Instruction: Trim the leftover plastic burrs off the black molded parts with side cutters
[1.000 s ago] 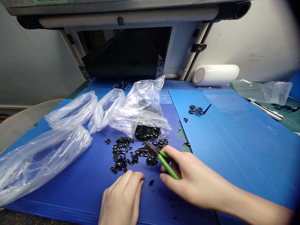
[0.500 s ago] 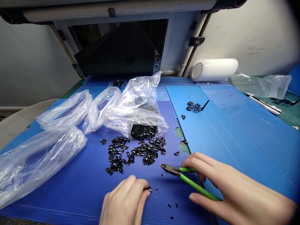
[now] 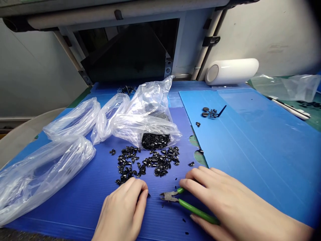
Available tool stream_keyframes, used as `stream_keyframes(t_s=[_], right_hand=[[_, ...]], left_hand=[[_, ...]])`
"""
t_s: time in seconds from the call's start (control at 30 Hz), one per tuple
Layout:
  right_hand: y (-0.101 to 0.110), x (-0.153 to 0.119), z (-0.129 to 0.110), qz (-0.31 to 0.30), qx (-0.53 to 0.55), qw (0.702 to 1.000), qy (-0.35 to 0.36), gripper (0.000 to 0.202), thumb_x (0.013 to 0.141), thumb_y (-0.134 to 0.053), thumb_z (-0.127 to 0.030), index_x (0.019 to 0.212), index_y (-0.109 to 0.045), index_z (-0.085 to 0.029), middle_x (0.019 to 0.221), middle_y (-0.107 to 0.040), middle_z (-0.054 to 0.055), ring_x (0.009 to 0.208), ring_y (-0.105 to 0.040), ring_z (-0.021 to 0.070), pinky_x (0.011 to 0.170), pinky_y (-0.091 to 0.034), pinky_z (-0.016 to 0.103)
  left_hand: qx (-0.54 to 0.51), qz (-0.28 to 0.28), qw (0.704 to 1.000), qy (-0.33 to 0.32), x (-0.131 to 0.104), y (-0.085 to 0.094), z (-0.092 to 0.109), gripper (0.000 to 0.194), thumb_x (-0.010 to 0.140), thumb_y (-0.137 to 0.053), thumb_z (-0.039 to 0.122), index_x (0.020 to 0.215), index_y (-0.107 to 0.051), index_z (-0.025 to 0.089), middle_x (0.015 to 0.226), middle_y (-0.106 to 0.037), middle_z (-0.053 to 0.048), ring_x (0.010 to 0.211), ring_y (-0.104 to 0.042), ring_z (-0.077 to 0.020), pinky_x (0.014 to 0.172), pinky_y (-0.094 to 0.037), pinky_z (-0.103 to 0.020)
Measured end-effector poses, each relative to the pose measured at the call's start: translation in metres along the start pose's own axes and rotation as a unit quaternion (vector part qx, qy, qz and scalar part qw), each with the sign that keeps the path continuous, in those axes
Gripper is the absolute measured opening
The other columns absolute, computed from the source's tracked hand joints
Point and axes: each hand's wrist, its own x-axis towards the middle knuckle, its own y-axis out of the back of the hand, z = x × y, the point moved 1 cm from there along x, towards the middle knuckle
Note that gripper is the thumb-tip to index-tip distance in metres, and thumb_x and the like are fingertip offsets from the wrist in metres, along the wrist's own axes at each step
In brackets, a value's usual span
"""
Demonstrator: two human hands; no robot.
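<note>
My left hand [image 3: 121, 209] is closed in a pinch around a small glossy black plastic piece [image 3: 149, 195], and only its tip shows past the fingers. My right hand [image 3: 223, 201] is wrapped round green-handled diagonal cutters [image 3: 198, 211]. Their handles are spread and the jaws look parted, pointing left at the pinched piece with a gap between. Just beyond both hands lies a loose heap of shiny black curved pieces [image 3: 160, 160] on the dark blue sheet [image 3: 82, 207]. Tiny black offcuts [image 3: 184, 220] are scattered near the cutters.
A clear plastic bag [image 3: 147, 124] full of black pieces stands behind the heap. Other clear bags [image 3: 57, 170] spread over the left side. On the light blue sheet [image 3: 245, 140] lies a black sprue with round parts [image 3: 210, 113]. A white roll [image 3: 232, 71] rests at the back right.
My right hand has moved left with the cutters, whose jaws have parted and turned. My left hand has shifted left and slightly up with the black piece, which now shows less.
</note>
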Motion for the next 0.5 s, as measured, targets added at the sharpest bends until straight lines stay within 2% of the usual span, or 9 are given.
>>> stream_keyframes(t_s=[0.07, 0.13, 0.33, 0.5], right_hand=[[0.0, 0.008, -0.004, 0.0, -0.024, 1.0, 0.006, 0.024, 0.078, -0.057, -0.019, 0.101, -0.058, -0.02, 0.091, -0.054, 0.008, 0.08, -0.051, 0.0272, 0.068, -0.047, 0.048], [-0.001, 0.014, -0.006, 0.015, -0.05, 0.999, 0.014, 0.027, 0.077, -0.058, -0.018, 0.104, -0.058, -0.018, 0.09, -0.055, 0.009, 0.082, -0.051, 0.0284, 0.068, -0.047, 0.05], [-0.006, 0.016, -0.004, 0.043, -0.075, 0.995, 0.042, 0.034, 0.074, -0.059, -0.017, 0.108, -0.059, -0.015, 0.093, -0.058, 0.012, 0.084, -0.054, 0.0313, 0.065, -0.05, 0.051], [-0.007, 0.017, -0.006, 0.051, -0.07, 0.995, 0.05, 0.032, 0.074, -0.057, -0.017, 0.106, -0.06, -0.016, 0.094, -0.06, 0.012, 0.082, -0.056, 0.0304, 0.061, -0.051, 0.047]], left_hand=[[-0.004, -0.007, 1.0, -0.007, 0.005, 0.001, -0.001, 0.015, 0.092, -0.037, 0.024, 0.084, -0.049, 0.025, 0.077, -0.057, 0.004, 0.067, -0.059, -0.0137, 0.056, -0.04, -0.024], [-0.021, 0.012, 1.0, -0.015, 0.008, 0.002, 0.0, 0.014, 0.093, -0.039, 0.024, 0.087, -0.051, 0.026, 0.078, -0.059, 0.005, 0.068, -0.059, -0.0126, 0.059, -0.042, -0.023], [-0.032, 0.134, 0.99, -0.018, -0.003, 0.003, 0.002, 0.011, 0.092, -0.043, 0.022, 0.09, -0.054, 0.025, 0.075, -0.06, 0.003, 0.068, -0.061, -0.0114, 0.062, -0.045, -0.019], [-0.013, 0.102, 0.993, -0.063, -0.01, -0.009, -0.003, 0.018, 0.09, -0.047, 0.02, 0.106, -0.053, 0.026, 0.08, -0.06, 0.001, 0.072, -0.062, -0.0139, 0.061, -0.047, -0.021]])
